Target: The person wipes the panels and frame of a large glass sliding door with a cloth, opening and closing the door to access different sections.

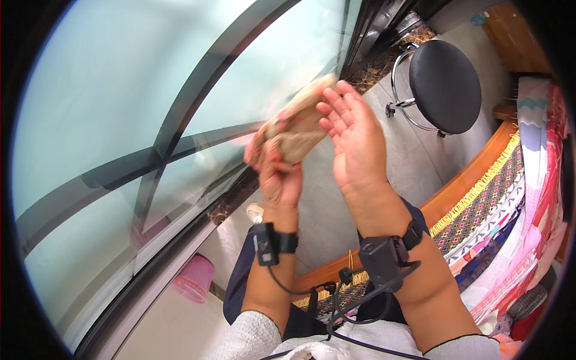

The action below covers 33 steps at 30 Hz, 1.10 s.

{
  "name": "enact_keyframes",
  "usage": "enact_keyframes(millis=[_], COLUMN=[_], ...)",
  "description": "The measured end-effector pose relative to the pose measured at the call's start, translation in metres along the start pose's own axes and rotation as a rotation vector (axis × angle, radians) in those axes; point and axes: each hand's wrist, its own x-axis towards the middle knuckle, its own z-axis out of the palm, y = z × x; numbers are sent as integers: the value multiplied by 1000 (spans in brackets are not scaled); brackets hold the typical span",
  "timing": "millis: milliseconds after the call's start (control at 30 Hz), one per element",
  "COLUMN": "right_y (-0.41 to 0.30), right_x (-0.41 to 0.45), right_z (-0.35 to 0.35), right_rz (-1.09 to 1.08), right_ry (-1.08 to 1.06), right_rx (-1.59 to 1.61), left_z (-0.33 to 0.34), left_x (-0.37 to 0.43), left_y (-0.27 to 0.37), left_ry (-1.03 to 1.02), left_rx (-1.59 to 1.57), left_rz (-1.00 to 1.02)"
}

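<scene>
A beige cloth item [299, 128] with pink-red patches, blurred by motion, is in front of me beside the glass. My left hand [282, 180] grips its lower end, and part of that hand is hidden by the cloth. Its exact kind cannot be made out. At its right edge, my right hand [353, 130] has the palm turned toward it and the fingers apart. Those fingertips overlap the cloth's edge in the view; whether they touch it is unclear. Each wrist carries a strapped black device, with cables running from them.
Framed frosted glass panels [103, 112] stand close on the left. A round black stool [445, 85] with chrome legs is at the upper right. Beside me, a wooden bench [468, 175] bears patterned, fringed textiles [486, 193]. A pink bin [194, 278] sits at lower left.
</scene>
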Motion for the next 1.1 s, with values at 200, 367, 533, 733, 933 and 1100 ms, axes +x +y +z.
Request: enact_keyframes(millis=[200, 367, 533, 733, 933, 1100], right_y=[8, 13, -1, -6, -11, -17], right_x=[-15, -6, -23, -20, -7, -11], right_z=[11, 1, 21, 15, -13, -24], right_rz=[104, 216, 308, 338, 319, 354], right_ry=[18, -138, -449, -432, -74, -54], right_rx=[-77, 9, 210, 253, 248, 150], left_z=[-83, -66, 37, 13, -39, -77], left_x=[-12, 5, 7, 54, 136, 179], left_y=[52, 24, -9, -63, -139, -163], left_ry=[386, 350, -63, 23, 149, -7], left_rx=[-109, 32, -358, -69, 6, -47], left_rz=[57, -53, -407, -297, -313, -321])
